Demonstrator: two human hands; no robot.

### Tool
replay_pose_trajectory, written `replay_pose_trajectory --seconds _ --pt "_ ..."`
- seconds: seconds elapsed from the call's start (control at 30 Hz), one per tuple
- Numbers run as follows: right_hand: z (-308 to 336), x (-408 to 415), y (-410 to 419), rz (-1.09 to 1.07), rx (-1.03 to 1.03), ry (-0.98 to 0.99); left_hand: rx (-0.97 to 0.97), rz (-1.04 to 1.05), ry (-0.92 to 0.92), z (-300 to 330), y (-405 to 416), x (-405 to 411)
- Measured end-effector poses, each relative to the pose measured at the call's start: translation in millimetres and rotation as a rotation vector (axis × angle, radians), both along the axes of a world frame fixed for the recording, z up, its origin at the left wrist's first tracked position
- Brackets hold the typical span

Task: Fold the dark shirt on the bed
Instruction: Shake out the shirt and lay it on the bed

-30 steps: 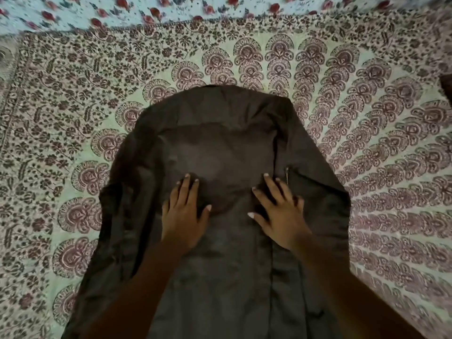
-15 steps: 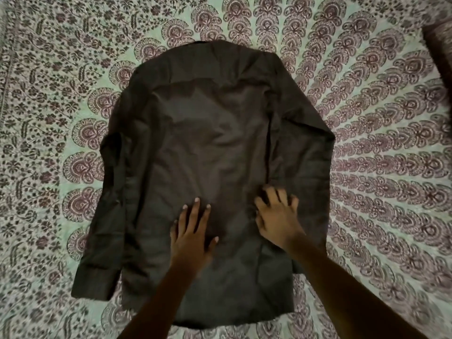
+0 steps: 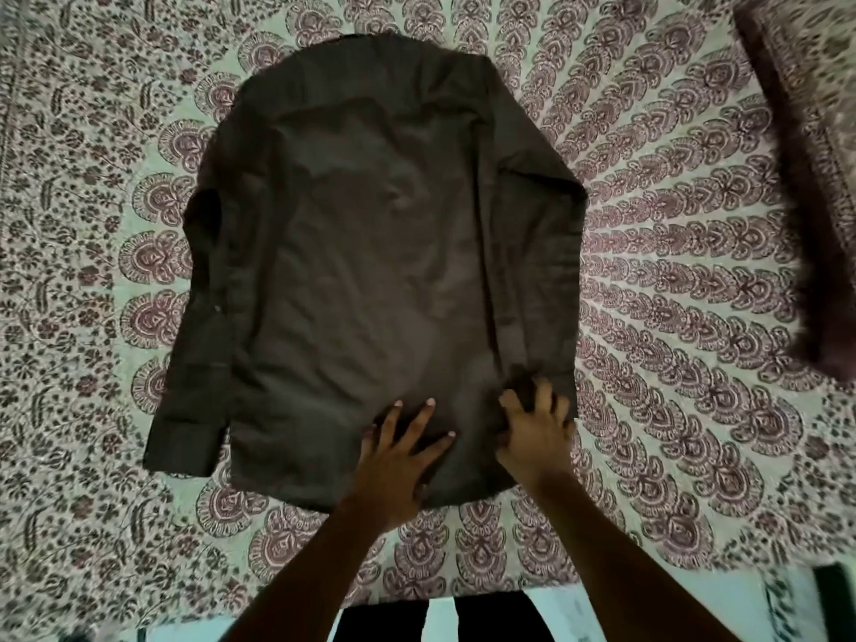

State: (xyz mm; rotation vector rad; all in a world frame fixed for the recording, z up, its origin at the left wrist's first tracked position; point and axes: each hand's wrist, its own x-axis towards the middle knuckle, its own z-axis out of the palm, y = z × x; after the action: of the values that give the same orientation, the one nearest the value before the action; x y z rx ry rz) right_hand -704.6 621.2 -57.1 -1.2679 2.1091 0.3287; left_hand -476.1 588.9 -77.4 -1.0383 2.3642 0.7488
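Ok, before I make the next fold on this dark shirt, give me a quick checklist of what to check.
1. Dark shirt lies flat on the bedsheet: ok.
2. Right sleeve folded in over the body: ok.
3. Left sleeve folded in: not ok, it lies alongside the body.
4. Left hand flat, pinning the hem: ok.
5. Right hand gripping fabric: cannot tell, fingers curled and blurred.
6. Hem edge straight: cannot tell.

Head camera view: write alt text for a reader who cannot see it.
A dark shirt lies spread flat on a patterned bedspread, sleeves folded in along its sides. Near the hem, the left hand presses flat with fingers spread; the right hand curls into the cloth.
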Motion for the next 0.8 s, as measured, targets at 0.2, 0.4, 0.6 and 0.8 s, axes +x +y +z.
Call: replay_pose_trajectory --seconds 0.2,0.4,0.6,0.8 --pt "10.6 13.5 33.4 -0.253 -0.118 0.141 -0.027 0.163 0.116 5.1 13.9 5.2" --pt "-9.0 68.0 38.8 0.418 -0.443 -0.076 -0.24 0.628 0.084 -14.8 3.3 37.4" --pt "-48.6 83.3 56.3 0.185 -0.342 -0.035 -0.305 0.728 0.015 -39.3 28.7 87.1" --pt "-35.8 72.1 86.8 -0.28 -0.257 0.115 -0.199 1.202 -0.071 -33.1 53.0 98.8"
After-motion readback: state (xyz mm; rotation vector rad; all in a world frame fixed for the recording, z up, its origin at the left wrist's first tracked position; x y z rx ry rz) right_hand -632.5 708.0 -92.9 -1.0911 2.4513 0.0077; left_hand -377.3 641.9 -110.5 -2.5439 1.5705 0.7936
